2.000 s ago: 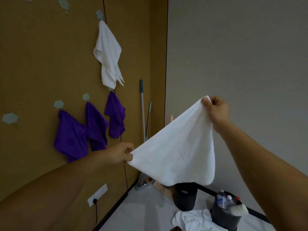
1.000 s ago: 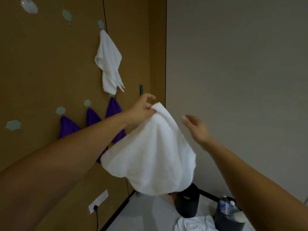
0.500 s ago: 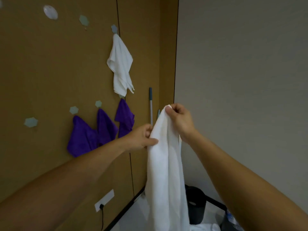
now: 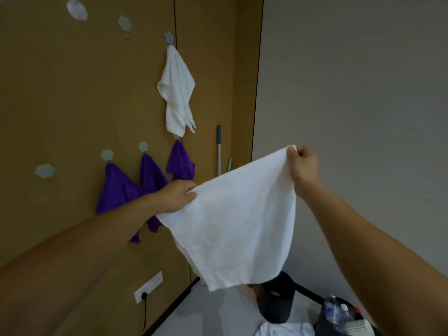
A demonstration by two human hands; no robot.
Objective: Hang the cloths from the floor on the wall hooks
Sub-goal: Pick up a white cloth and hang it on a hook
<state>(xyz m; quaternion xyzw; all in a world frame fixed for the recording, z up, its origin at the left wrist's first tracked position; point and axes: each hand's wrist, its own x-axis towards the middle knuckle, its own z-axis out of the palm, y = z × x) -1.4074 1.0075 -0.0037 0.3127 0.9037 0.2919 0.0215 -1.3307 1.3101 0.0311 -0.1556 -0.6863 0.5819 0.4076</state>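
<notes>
While the left hand (image 4: 178, 195) pinches one corner of the cloth (image 4: 237, 226) with curled fingers and the right hand (image 4: 303, 166) grips the opposite corner in a closed fist, the white cloth hangs spread between them in the air, below and to the right of the hung cloth (image 4: 178, 90). The right hand's corner sits higher than the left's, and the bottom edge droops loose. The hung cloth, also white, dangles from a hook (image 4: 169, 37) on the brown wall (image 4: 72, 93). Just below it and to its left, three purple cloths (image 4: 151, 175) hang side by side, the left forearm crossing in front of their lower parts. Above and left of the hung cloth is a bare hook (image 4: 125, 22); another (image 4: 45, 170) lies well down to its left. Right of its lower end a pole (image 4: 219, 146) leans in the corner. Far below it a black bin (image 4: 276, 301) stands on the floor, partly behind the cloth, with a floor cloth (image 4: 286, 329) lying crumpled just beside the bin
</notes>
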